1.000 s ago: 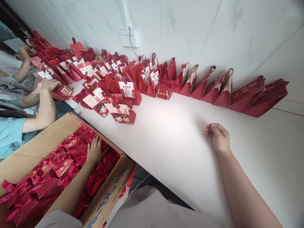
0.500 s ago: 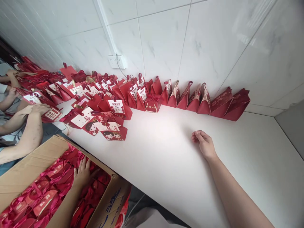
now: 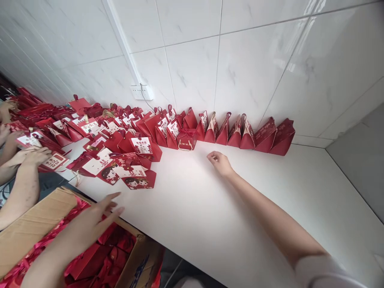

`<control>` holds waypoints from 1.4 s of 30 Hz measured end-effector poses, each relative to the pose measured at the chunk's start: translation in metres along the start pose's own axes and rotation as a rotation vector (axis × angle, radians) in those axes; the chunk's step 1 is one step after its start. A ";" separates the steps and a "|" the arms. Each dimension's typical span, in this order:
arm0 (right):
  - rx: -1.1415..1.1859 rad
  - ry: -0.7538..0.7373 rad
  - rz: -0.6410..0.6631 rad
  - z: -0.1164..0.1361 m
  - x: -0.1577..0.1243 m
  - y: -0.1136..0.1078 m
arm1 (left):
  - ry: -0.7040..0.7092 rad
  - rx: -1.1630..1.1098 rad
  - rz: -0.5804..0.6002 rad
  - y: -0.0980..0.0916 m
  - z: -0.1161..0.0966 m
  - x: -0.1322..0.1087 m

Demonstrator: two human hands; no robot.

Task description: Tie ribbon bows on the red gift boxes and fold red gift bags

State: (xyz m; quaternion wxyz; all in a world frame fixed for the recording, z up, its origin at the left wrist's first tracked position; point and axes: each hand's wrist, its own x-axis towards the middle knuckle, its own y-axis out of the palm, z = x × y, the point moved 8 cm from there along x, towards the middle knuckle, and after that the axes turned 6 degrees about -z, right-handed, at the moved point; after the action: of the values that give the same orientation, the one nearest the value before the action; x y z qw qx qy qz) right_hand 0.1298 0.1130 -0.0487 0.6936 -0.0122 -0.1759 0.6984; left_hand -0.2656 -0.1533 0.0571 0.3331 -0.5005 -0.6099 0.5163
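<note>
My left hand (image 3: 100,210) hovers open above the cardboard box (image 3: 33,218) of flat red gift bags, fingers stretched toward the table and holding nothing. My right hand (image 3: 220,162) is stretched out over the white table (image 3: 240,208), fingers loosely curled and empty. It is nearest to a small red gift box with a bow (image 3: 186,140). A row of red gift bags (image 3: 240,134) leans against the tiled wall behind it. Loose bags with cartoon cards (image 3: 132,178) lie to the left of my hands.
Other people's arms (image 3: 22,176) work on red bags at the far left. A wall socket (image 3: 142,92) with a cable sits above the bags. The table ends at a grey wall corner (image 3: 357,172) on the right.
My left hand lifted out of the box and now hovers open above it. My right hand moved forward and left toward the row of bags. The camera tilted up.
</note>
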 end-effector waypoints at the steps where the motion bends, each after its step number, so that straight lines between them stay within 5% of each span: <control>1: -0.005 -0.008 0.001 0.007 0.016 0.012 | 0.045 -0.061 0.076 0.008 -0.025 -0.006; 7: 0.005 0.056 -0.123 0.028 0.091 0.059 | 0.305 -0.161 0.557 0.057 -0.132 -0.033; 13: 0.096 0.145 -0.064 0.031 0.112 0.075 | 0.484 -0.132 0.593 0.057 -0.181 -0.027; 17: 0.197 0.182 0.047 0.036 0.087 0.071 | 0.556 -0.115 0.596 0.060 -0.194 -0.022; 23: 0.328 0.207 0.316 0.043 -0.024 0.033 | 0.612 -0.124 0.617 0.063 -0.208 -0.009; 26: 0.326 0.184 0.493 0.047 -0.060 0.008 | 0.601 -0.157 0.610 0.068 -0.220 0.019; 27: 0.311 0.179 0.455 0.045 -0.060 -0.005 | 0.584 -0.188 0.569 0.070 -0.226 0.036; 31: 0.284 0.214 0.348 0.037 -0.048 -0.038 | 0.522 -0.332 0.044 0.060 -0.256 0.127; 34: 0.292 0.232 0.397 0.035 -0.057 -0.040 | 0.489 -0.337 -0.139 0.063 -0.273 0.179; 37: 0.293 0.243 0.466 0.034 -0.077 -0.046 | 0.408 -0.324 -0.128 0.062 -0.277 0.204; 42: 0.245 0.243 0.407 0.028 -0.087 -0.088 | 0.267 -0.296 0.166 0.045 -0.271 0.196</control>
State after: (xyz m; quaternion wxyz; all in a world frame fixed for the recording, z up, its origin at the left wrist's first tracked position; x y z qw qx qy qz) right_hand 0.2109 0.0200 -0.0189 0.5511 -0.0471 0.0006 0.8331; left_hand -0.0579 0.1128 0.0586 0.2901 -0.6564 -0.5864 0.3756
